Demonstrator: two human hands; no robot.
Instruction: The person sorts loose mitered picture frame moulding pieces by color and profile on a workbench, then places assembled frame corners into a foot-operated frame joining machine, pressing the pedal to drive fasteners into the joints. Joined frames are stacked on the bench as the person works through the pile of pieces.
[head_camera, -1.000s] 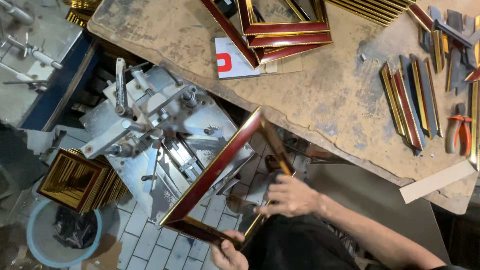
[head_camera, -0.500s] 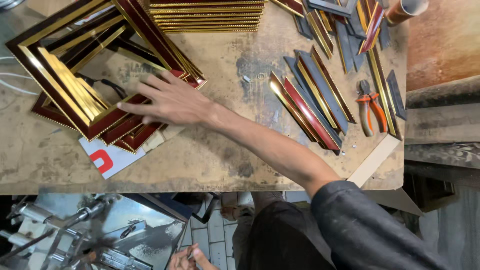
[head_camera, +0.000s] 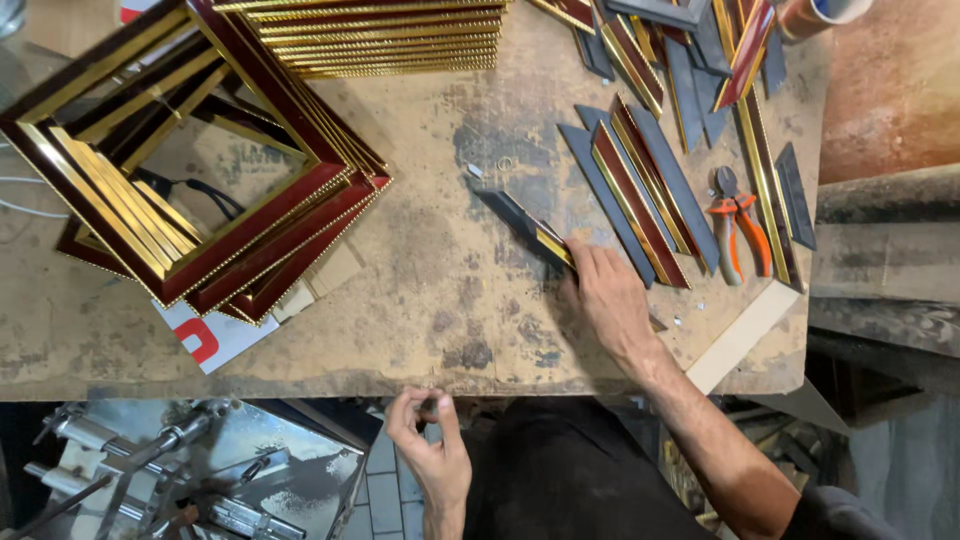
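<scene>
- Our right hand (head_camera: 610, 300) lies flat on the surface (head_camera: 430, 290), fingers spread loosely, fingertips pressing the near end of a short moulding strip (head_camera: 525, 228) with a dark back and a gold edge.
- Our left hand (head_camera: 432, 440) hangs below the surface edge, thumb and fingers pinched together on something too small to make out.
- The strip lies slanted on bare surface, apart from the other pieces, pointing up and left from the fingertips.
- Just right of it lie more cut strips (head_camera: 640, 195), red, gold and grey, side by side, with orange-handled pliers (head_camera: 738, 215) beyond them.
- Far left, a stack of finished red-and-gold frames (head_camera: 200, 200) rests tilted over a white sheet; a row of gold strips (head_camera: 380, 40) lies at the top.
- A metal clamp machine (head_camera: 180, 470) stands below the surface on the left.
- We judge the strip could skid on the dusty surface, since only fingertips hold it; its mitred end could chip.
- Whatever the left hand pinches could drop to the tiled floor (head_camera: 390, 480).
</scene>
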